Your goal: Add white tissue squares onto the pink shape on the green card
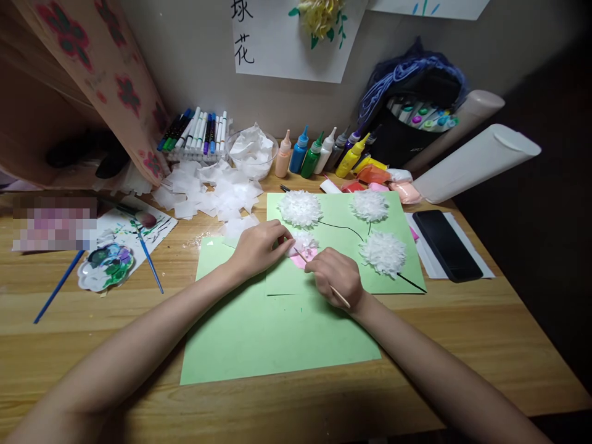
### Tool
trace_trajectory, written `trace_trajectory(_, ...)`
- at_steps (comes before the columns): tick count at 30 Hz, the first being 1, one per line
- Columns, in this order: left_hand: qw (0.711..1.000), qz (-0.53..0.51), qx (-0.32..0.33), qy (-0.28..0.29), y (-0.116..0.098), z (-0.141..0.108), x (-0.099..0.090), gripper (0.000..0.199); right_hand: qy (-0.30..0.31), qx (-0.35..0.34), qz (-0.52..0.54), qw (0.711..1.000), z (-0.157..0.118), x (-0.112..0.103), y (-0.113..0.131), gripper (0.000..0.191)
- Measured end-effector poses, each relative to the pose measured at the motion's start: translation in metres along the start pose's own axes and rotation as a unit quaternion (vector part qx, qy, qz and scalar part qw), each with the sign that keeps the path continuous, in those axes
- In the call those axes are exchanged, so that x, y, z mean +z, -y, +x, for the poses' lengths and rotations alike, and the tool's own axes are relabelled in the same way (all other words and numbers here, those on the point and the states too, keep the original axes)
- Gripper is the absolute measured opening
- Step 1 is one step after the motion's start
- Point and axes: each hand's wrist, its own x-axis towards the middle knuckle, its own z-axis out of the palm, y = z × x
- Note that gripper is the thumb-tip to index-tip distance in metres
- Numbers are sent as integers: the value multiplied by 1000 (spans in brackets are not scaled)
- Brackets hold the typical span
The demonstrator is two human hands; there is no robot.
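Observation:
My right hand (pixel 337 280) is closed around a thin wooden stick (pixel 341 298), its tip pointing at my left fingers. With thumb and forefinger pinched, my left hand (pixel 261 246) grips a small piece of white tissue paper (pixel 291 247) at the stick's tip. Just beneath lies a pink patch (pixel 300 260), its upper part covered by a partly formed white paper flower (pixel 306 239). Three fuller white paper flowers (pixel 300 209) (pixel 369 205) (pixel 383 253) sit on the same green sheet (pixel 337 237), with black stem lines. A second green sheet (pixel 277 345) extends below it.
Loose tissue squares (pixel 231 194) lie behind my left hand, beside a clear bowl of tissue (pixel 252 151). Paint bottles (pixel 311 157) and markers (pixel 198 132) line the wall. At left are a paint palette (pixel 106 268) and brushes (pixel 148 256); at right, a phone (pixel 447 245).

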Motion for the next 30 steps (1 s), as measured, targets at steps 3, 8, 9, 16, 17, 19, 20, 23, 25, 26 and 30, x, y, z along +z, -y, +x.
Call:
trace_trajectory(3,1000,1,1,2,1,0,1,17,20,8,-14,1000,2,1,-1,27)
trace_trajectory(8,1000,-15,-19,-7,1,1,2,18,23,28,-16,999,2,1,-1,27)
trace_trajectory(9,999,-22,-24,-5,2,1,3,18,24,34,-16,999,2,1,-1,27)
trace_trajectory(16,996,-55,-63,-22,4,0,4,18,-13,46,2,999,4,4,-2,27)
trace_trajectory(17,996,-56,-70,-23,4,0,4,18,-20,47,5,999,4,4,-2,27)
trace_trajectory(19,995,-57,-79,-21,4,0,4,19,-27,53,9,998,5,4,-2,28)
trace_trajectory(20,995,-58,-82,-20,3,0,3,18,-29,58,10,998,5,4,-1,28)
trace_trajectory(23,994,-58,-86,-18,3,1,3,19,-30,82,1,996,8,5,0,29)
trace_trajectory(25,994,-58,-87,-18,4,1,3,19,-28,106,-13,994,13,6,1,31)
trace_trajectory(26,994,-58,-86,-18,4,1,3,19,-29,125,-18,992,16,7,2,32)
trace_trajectory(30,995,-55,-86,-15,4,1,3,19,-42,212,-2,976,25,9,4,34)
